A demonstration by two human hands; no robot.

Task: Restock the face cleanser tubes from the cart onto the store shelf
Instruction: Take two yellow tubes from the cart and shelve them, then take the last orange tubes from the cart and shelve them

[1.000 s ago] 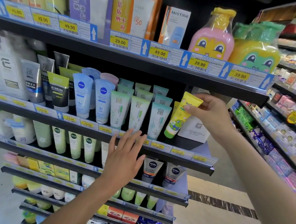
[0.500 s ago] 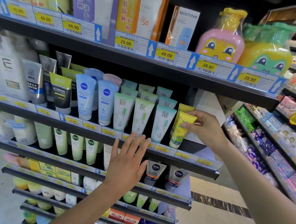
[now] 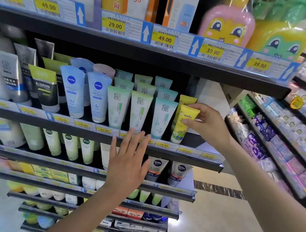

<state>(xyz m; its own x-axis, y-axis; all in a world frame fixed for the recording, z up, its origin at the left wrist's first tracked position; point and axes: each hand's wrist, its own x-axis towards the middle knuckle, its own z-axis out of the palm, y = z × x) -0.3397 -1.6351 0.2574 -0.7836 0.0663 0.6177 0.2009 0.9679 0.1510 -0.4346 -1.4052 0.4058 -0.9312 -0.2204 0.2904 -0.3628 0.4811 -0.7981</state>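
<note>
1. One yellow tube (image 3: 182, 126) seems to stand at the right end of the shelf (image 3: 208, 163), near its front edge, just beside the teal tubes (image 3: 163, 117).
2. Right hand (image 3: 208, 127) pinches its top w/ thumb & fingers; the tube leans a bit.
3. Left hand (image 3: 128, 164) is flat w/ straight fingers, holds nothing, fingertips at the shelf front edge.
4. Step, I think: placing this tube in its row. Nxt: make it upright, let go, then fetch another from the cart (not in view).

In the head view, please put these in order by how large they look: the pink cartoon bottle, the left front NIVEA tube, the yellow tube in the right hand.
1. pink cartoon bottle, its base hidden behind the price tags
2. left front NIVEA tube
3. yellow tube, pinched by the right hand
</note>
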